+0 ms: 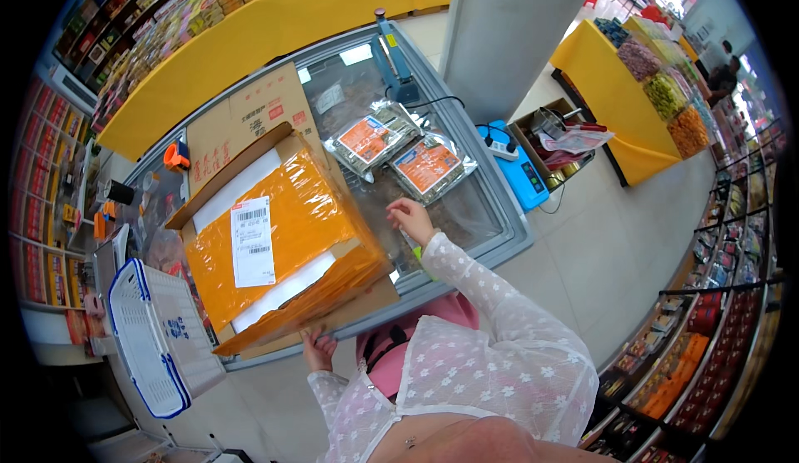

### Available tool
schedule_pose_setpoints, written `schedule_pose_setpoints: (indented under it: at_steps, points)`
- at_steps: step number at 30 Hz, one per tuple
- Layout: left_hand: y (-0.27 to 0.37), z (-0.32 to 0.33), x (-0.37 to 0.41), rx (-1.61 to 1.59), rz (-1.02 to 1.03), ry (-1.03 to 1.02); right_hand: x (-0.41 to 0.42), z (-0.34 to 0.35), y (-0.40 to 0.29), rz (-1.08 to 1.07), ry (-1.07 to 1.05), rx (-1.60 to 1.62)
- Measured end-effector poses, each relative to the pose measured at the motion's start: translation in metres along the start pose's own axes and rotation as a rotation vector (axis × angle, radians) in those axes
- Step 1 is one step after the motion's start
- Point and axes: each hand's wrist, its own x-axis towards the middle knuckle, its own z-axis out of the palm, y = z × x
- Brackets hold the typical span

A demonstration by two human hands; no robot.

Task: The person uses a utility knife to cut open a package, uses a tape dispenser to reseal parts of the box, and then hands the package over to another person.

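A cardboard box, wrapped in orange tape, rests on a flattened printed carton on the glass-topped chest freezer. On its upper face is a white shipping label with barcodes and writing. My left hand is at the freezer's front edge, beside the near edge of the cardboard, with its fingers apart. Above the glass, right of the box, my right hand is loosely curled; nothing plainly shows in it. Just beyond it lie two clear packs with orange labels, the left pack and the right pack.
A blue impulse sealer stands at the freezer's far end. Tape dispensers, one orange, sit left of the box. A white basket is at the left. Right of the freezer are a blue device, an open carton and a pillar.
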Motion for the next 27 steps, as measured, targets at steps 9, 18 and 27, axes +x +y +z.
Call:
schedule_pose_setpoints:
  at_steps: [9,18,27]
  points:
    - [-0.027,-0.037,0.054,0.102,0.045,0.002,-0.112,-0.038,0.024,-0.123,0.191,-0.906]
    - [-0.004,-0.017,0.057,0.243,0.039,0.0,-0.147,-0.02,0.059,-0.283,0.413,-0.947]
    - [0.007,0.022,0.066,0.343,-0.001,-0.047,-0.152,-0.014,0.063,-0.156,0.501,-0.975]
